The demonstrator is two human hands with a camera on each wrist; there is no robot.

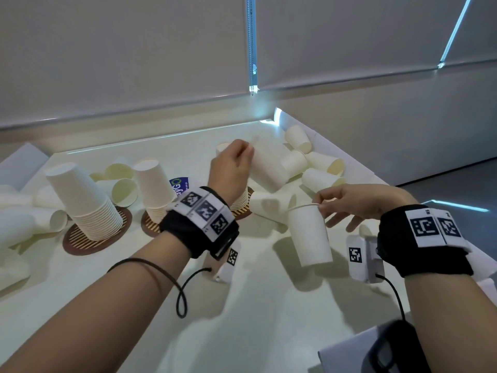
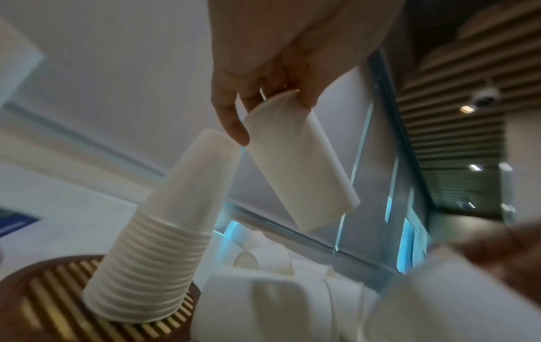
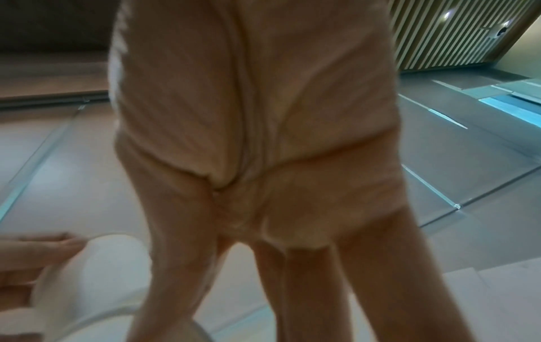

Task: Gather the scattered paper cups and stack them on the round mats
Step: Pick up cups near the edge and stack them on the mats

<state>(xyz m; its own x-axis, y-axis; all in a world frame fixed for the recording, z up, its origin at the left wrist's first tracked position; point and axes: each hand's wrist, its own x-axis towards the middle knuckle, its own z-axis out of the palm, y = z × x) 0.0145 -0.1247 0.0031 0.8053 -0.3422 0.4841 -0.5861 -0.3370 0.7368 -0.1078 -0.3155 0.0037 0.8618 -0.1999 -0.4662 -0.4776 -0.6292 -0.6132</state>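
Holding a cup in each hand, the person stands over a white worktop littered with paper cups. The left hand pinches the base end of an upturned cup between thumb and fingertips, its open mouth hanging down and tilted, just beside the top of the stack on the third mat. The right hand pinches the rim of an upright cup with thumb and forefinger, its other fingers spread loose, lifted clear of the worktop.

Three round striped mats sit in a row; the near-left stack and the middle stack already stand mouth-down on theirs. Loose cups lie on their sides toward the far right corner, with more at the left edge.

To do this well, I would say the left cup's mouth wants levelling and centring over the stack's top before it drops, since a tilted rim could catch and tip the pile. The right hand's cup stands mouth-up, so it likely needs flipping before it can nest. Light pressure should do; thin paper walls dent easily.
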